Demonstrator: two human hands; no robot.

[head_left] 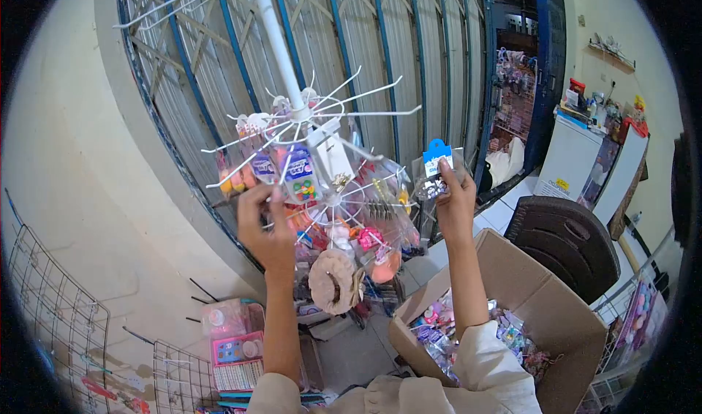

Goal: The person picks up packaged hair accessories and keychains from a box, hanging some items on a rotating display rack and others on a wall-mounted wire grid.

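Observation:
A white display rack with rings of long wire hooks stands in front of me, hung with small plastic packets. My right hand pinches a clear packet with a blue and white header card, to the right of the hooks. Dark and silvery bits show inside it. My left hand is raised at the rack's left, fingers bent beside a purple-labelled packet; whether it grips a hook or packet I cannot make out. A beige round item hangs lower down.
An open cardboard box full of packets is at the lower right, beside a dark brown chair. A folding metal gate stands behind the rack. Wire grids and a pink box are at the lower left.

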